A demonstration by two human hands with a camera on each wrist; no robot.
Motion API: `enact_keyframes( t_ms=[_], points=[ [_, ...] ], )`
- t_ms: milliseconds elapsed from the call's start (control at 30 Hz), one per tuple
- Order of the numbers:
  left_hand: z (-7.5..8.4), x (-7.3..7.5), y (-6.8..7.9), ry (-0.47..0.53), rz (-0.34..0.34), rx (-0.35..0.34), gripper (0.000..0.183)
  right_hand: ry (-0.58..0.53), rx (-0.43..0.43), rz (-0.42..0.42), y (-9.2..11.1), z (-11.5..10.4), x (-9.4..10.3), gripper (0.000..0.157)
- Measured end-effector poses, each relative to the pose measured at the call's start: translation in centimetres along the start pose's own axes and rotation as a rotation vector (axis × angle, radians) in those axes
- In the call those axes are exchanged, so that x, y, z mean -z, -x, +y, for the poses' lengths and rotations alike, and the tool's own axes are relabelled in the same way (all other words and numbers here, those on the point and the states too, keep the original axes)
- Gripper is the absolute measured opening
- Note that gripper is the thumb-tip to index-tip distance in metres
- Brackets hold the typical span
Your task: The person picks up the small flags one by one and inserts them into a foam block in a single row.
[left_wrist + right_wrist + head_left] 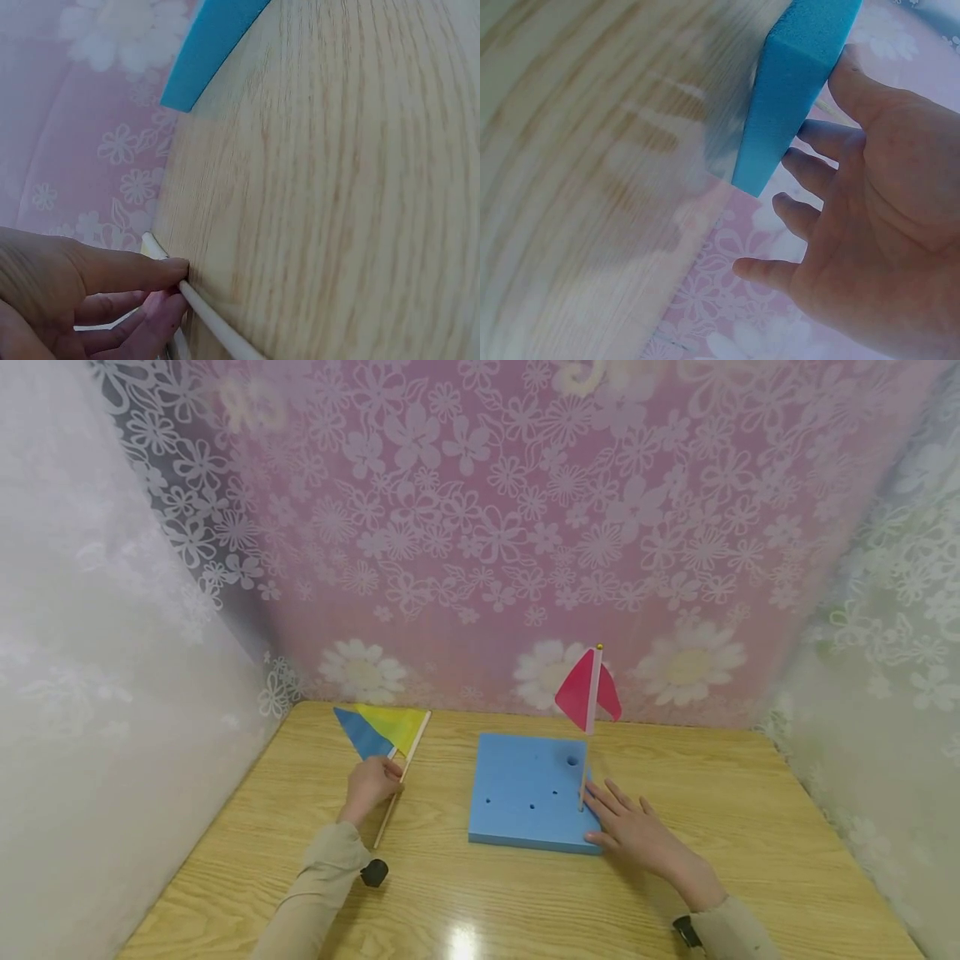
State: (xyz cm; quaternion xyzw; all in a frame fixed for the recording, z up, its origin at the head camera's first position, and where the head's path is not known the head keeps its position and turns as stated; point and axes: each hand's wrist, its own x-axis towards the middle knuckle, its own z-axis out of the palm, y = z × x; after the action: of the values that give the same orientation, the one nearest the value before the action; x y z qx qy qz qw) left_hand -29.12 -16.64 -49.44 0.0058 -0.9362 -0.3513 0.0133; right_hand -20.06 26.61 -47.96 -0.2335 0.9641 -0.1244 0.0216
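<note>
On the left of the table, my left hand point(372, 783) pinches the thin wooden stick of a yellow flag point(401, 727) between thumb and fingers. Partly behind that one lies a blue flag point(362, 732); the hand covers its lower stick, so I cannot tell whether it is held too. A blue foam block point(513, 785) with several holes lies flat at the centre. A red flag point(576, 693) with a gold tip stands upright in it near the right edge. Against that edge rests my right hand point(637, 835), its fingers extended and spread, as the right wrist view also shows.
The wood-grain table point(450, 893) reflects a bright light near its front. A pink floral backdrop point(480, 552) rises behind it, with pale floral sheets at both sides. Each wrist carries a black device, one point(374, 872) by the left sleeve.
</note>
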Motion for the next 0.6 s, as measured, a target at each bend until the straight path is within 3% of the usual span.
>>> enact_keyframes(
  t_ms=[200,600],
  points=[
    [0.02,-0.18,0.06,-0.013,0.036,0.014,0.013,0.006,0.029,0.038,0.07,0.28,-0.25,0.067],
    [0.7,-0.11,0.2,0.061,0.072,0.018,0.016,0.006,-0.02,-0.01,0.09,-0.13,0.0,0.067]
  ],
)
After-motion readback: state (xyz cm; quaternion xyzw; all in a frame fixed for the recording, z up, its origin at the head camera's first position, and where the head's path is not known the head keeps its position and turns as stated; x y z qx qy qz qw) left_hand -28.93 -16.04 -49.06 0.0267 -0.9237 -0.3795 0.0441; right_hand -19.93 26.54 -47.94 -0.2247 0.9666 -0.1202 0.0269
